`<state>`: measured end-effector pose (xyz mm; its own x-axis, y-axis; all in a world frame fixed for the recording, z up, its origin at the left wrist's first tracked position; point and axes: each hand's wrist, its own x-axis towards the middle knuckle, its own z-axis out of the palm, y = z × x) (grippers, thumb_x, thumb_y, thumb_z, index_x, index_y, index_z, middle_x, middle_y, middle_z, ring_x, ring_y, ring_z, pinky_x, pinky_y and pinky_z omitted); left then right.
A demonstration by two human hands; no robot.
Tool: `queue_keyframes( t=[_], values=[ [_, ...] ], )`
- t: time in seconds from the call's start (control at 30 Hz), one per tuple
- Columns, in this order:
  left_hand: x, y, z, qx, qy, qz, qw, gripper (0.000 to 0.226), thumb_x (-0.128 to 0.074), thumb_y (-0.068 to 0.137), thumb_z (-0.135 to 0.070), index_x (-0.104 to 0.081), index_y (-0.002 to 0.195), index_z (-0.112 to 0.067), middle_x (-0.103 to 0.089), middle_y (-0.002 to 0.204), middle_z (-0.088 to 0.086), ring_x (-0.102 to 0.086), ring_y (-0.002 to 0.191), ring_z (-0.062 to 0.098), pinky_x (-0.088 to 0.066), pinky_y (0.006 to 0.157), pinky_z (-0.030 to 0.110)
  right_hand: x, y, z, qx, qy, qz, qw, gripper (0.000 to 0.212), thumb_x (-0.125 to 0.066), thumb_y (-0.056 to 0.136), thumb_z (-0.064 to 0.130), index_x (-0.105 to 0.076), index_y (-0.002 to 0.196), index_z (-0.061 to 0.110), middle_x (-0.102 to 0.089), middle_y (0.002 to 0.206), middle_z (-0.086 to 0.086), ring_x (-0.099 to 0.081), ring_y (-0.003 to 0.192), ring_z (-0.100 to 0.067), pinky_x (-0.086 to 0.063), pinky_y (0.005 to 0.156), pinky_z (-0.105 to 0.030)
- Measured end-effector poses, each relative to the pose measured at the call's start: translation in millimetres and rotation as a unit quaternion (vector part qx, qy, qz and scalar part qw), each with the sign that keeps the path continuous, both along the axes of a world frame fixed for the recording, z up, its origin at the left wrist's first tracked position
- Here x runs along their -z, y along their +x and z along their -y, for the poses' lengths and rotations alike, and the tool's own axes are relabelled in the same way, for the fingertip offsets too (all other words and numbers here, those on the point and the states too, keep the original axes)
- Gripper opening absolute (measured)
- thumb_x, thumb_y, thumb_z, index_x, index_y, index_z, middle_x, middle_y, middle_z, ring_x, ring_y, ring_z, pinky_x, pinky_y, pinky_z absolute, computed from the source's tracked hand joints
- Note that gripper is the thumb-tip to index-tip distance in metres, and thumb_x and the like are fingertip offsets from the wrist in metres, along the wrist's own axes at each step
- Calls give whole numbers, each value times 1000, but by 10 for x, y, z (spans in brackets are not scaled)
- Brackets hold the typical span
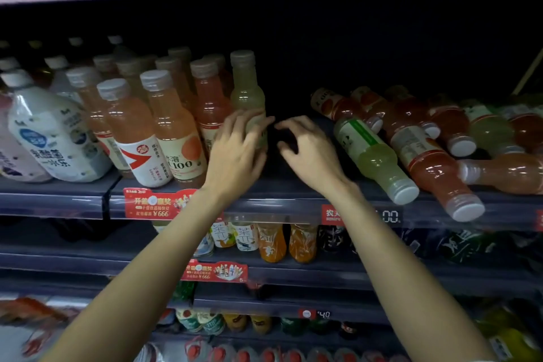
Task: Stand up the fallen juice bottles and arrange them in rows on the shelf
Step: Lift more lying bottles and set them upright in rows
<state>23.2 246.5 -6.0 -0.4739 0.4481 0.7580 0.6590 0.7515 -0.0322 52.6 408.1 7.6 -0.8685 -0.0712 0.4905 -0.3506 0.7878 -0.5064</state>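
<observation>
- Head view: the left hand [235,150] wraps around the lower body of an upright pale-green bottle [248,91], fingers curled over its label; it stands on the shelf [293,194] at the right end of the standing rows.
- The right hand [308,150] hovers just beside that bottle, fingers loosely curled, holding nothing.
- Standing orange bottles [173,126] fill rows to the left, beside a large white bottle [53,138].
- To the right, well apart from the hands, fallen bottles [435,156] lie in a heap, a green one [376,159] nearest, caps toward the shelf's front edge.
- Lower shelves hold other drinks [273,241].
</observation>
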Motion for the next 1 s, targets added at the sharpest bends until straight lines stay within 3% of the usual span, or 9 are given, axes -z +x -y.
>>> queue_keyframes(
  t=[0.17, 0.27, 0.37, 0.47, 0.57, 0.67, 0.77, 0.9, 1.0],
  values=[
    [-56, -83, -531, 179, -95, 96, 975, 46, -58, 88, -11, -50, 133, -9, -52, 132, 12, -47, 120, 25, -38, 100, 33, -77, 505, -613, 188, 142, -106, 966, 23, -66, 82, 14, -67, 103, 6, -67, 96, -17, -60, 94, -37, -49, 78, -40],
    [-60, -238, -856, 201, -150, 135, 959, 54, -60, 86, -8, -46, 138, -9, -48, 138, 12, -44, 123, 27, -37, 103, 36, -57, 712, -831, 272, 231, 27, 934, 39, -63, 86, 24, -55, 120, 7, -58, 113, -20, -51, 107, -39, -41, 89, -43],
    [-52, -327, -1210, 207, -202, 165, 943, 70, -60, 81, 0, -36, 146, -14, -36, 150, 6, -29, 137, 23, -16, 113, 26, 21, 831, -961, 292, 243, 91, 921, 52, -61, 87, 35, -40, 129, 14, -49, 121, -15, -48, 111, -35, -39, 87, -40],
    [-23, -340, -1423, 217, -236, 191, 928, 77, -63, 83, -6, -27, 150, -18, -27, 156, 3, -17, 144, 20, -1, 114, 24, 72, 856, -1009, 272, 203, 122, 933, 58, -61, 87, 37, -30, 132, 18, -51, 122, -12, -59, 101, -36, -40, 72, -36],
    [-17, -352, -1457, 229, -216, 194, 929, 72, -66, 88, -23, -28, 149, -19, -30, 155, 1, -22, 143, 19, -3, 116, 25, 55, 886, -1050, 277, 163, 81, 943, 56, -64, 84, 32, -36, 131, 18, -59, 117, -10, -63, 94, -35, -42, 67, -35],
    [-72, -316, -1311, 221, -137, 192, 946, 69, -67, 87, -36, -34, 145, -20, -39, 148, 0, -35, 135, 18, -19, 104, 18, -69, 909, -1019, 251, 89, -29, 963, 56, -71, 77, 32, -47, 126, 19, -65, 111, -7, -63, 93, -30, -47, 69, -34],
    [-82, -207, -1112, 197, -32, 220, 955, 74, -68, 83, -48, -36, 143, -20, -48, 138, 0, -46, 125, 17, -39, 97, 32, -303, 818, -951, 157, -42, -86, 983, 57, -76, 75, 31, -50, 124, 20, -64, 110, -2, -58, 101, -19, -49, 78, -32],
    [-54, -112, -866, 183, 69, 266, 944, 80, -65, 76, -60, -38, 139, -19, -52, 134, 1, -52, 120, 16, -47, 95, 39, -448, 563, -852, 10, -161, -2, 987, 65, -75, 78, 31, -41, 132, 28, -56, 116, 14, -52, 109, -2, -44, 94, -22],
    [-84, -59, -684, 153, 123, 283, 939, 84, -59, 73, -66, -40, 139, -18, -55, 134, 1, -54, 119, 17, -47, 95, 36, -300, 388, -811, -58, -205, 78, 974, 70, -74, 80, 25, -34, 137, 28, -53, 122, 13, -53, 111, -1, -46, 99, -28]
  ],
)
